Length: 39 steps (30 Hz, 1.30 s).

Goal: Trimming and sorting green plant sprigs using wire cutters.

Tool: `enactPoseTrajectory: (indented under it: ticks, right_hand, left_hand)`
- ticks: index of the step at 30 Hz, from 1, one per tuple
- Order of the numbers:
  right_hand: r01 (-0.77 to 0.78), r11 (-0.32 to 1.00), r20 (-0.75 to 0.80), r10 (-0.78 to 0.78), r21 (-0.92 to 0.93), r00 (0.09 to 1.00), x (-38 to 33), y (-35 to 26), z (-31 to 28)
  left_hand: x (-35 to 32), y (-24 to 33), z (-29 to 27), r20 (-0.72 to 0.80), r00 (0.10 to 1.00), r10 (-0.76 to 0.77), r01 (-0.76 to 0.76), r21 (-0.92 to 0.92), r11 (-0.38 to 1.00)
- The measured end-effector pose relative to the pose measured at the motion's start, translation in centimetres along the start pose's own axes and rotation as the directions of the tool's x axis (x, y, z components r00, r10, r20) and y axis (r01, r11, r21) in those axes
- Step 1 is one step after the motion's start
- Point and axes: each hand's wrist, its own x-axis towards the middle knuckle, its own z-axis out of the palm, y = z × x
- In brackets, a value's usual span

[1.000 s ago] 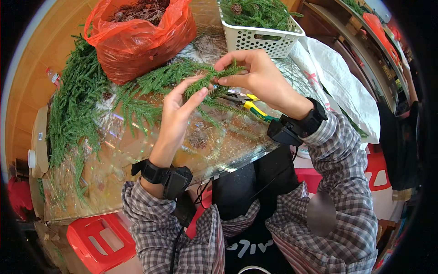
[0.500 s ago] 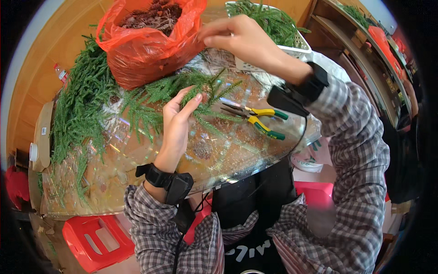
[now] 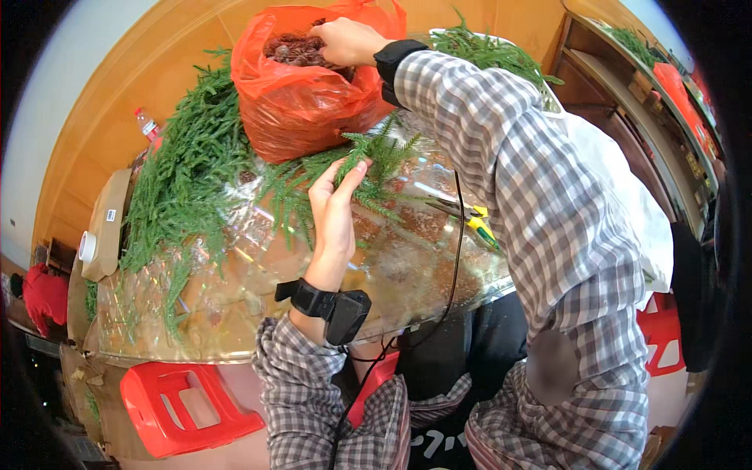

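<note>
My left hand (image 3: 335, 205) is closed round the stem of a green fir sprig (image 3: 377, 168), thumb uppermost, just above the table (image 3: 313, 313). At the far side, my right hand (image 3: 350, 41) reaches into the mouth of a red plastic bag (image 3: 301, 117). Its fingers are bent down among brown pine cones (image 3: 294, 50), their tips hidden, so what they grip does not show. Pliers with yellow and green handles (image 3: 482, 227) lie to the right of the sprig, partly covered by my right sleeve.
Green fir branches (image 3: 184, 164) are heaped left of the bag. More greenery (image 3: 489, 51) fills a white basket behind my right arm. A bottle (image 3: 146, 124) stands at the far left. A black cable (image 3: 457, 258) hangs across the table. A red stool (image 3: 188, 407) stands below the near edge.
My right hand has moved from beside the red bag down into its mouth. The left hand still holds the sprig. My right arm now covers part of the pliers; the view has shifted.
</note>
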Motion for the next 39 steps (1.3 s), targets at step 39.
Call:
enactPoseTrajectory:
  ticks: [39]
  right_hand:
    - [-0.318,0.550,0.227,0.229,0.772,0.947,0.9,-1.7,-5.3]
  left_hand:
    - [1.0,-0.5,-1.7,-0.129,0.992,-0.014,0.016,0.009,1.000]
